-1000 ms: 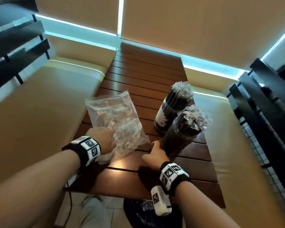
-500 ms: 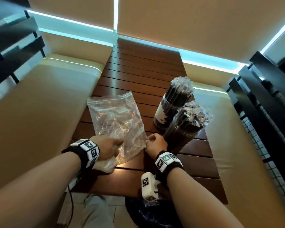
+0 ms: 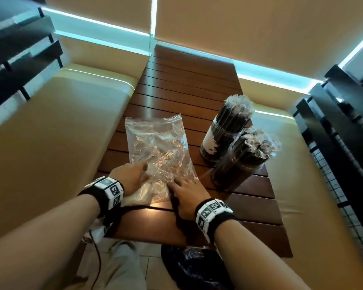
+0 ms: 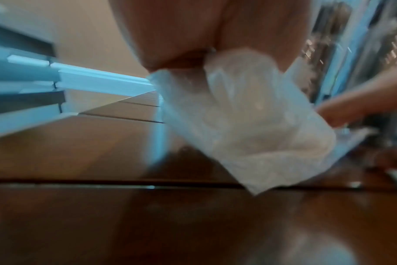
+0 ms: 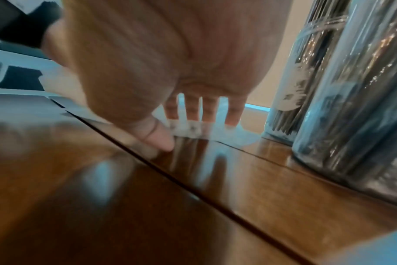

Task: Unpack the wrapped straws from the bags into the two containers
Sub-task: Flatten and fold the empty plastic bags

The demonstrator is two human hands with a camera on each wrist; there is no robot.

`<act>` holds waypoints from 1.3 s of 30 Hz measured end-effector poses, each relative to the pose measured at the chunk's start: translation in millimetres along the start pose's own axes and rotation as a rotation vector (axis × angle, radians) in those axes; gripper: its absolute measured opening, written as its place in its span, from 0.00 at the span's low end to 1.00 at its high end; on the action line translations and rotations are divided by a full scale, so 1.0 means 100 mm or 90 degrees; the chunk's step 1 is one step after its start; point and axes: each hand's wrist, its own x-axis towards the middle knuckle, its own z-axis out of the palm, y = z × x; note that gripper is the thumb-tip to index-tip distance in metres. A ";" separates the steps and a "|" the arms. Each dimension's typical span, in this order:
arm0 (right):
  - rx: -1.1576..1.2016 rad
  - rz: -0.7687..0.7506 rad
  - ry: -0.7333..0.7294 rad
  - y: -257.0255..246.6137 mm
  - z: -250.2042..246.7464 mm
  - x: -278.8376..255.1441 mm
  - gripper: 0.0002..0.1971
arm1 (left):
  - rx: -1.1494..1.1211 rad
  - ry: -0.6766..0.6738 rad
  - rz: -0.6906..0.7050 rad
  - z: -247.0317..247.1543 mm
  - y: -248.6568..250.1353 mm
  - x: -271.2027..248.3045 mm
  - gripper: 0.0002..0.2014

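A person seated at the near end of a slatted wooden worktop point(image 3: 189, 88) handles an empty, crumpled clear plastic bag point(image 3: 157, 147) that lies flat on the left half of the surface, its zip edge pointing toward the far end. The left hand point(image 3: 130, 177) rests on the bag's near left corner; the left wrist view shows bunched plastic tucked under the palm, though motion blur leaves it unclear whether the fingers curl round it or merely press down. The right hand point(image 3: 187, 190) lies flat with fingers spread and straight, their tips pressing the bag's near right edge against the wood, as the right wrist view confirms. Two clear cylindrical containers stand upright near the right edge of the worktop, touching or nearly touching each other: the far container point(image 3: 222, 135), which carries a white label, and the near container point(image 3: 237, 170), just right of the right hand. Both are packed with dark straws point(image 3: 258, 143) in clear wrappers, whose crinkled tops rise above the rims. Tan cushioned benches point(image 3: 57, 132) flank the worktop on both sides, and a dark bag point(image 3: 193, 268) sits on the floor beneath its near edge.
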 end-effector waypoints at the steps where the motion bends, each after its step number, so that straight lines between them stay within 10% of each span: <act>1: -0.013 0.009 0.016 -0.02 0.01 0.02 0.34 | -0.037 0.014 -0.007 -0.02 -0.03 -0.03 0.10; 6: -0.017 0.039 0.161 -0.06 0.04 0.04 0.19 | -0.056 0.024 0.000 -0.17 -0.22 -0.22 0.03; 9: 0.118 0.141 0.205 -0.05 -0.01 0.08 0.11 | 0.017 0.026 0.006 -0.28 -0.29 -0.31 0.16; 19: 0.104 0.185 0.106 0.07 -0.26 0.16 0.14 | 0.192 -0.026 0.140 -0.21 -0.06 -0.37 0.38; 26: 0.244 0.160 0.033 0.15 -0.30 0.15 0.11 | -0.085 0.050 -0.043 -0.09 -0.27 -0.07 0.17; 39: 0.533 0.240 0.467 0.12 -0.37 0.43 0.09 | -0.180 0.096 -0.119 0.05 -0.52 -0.01 0.28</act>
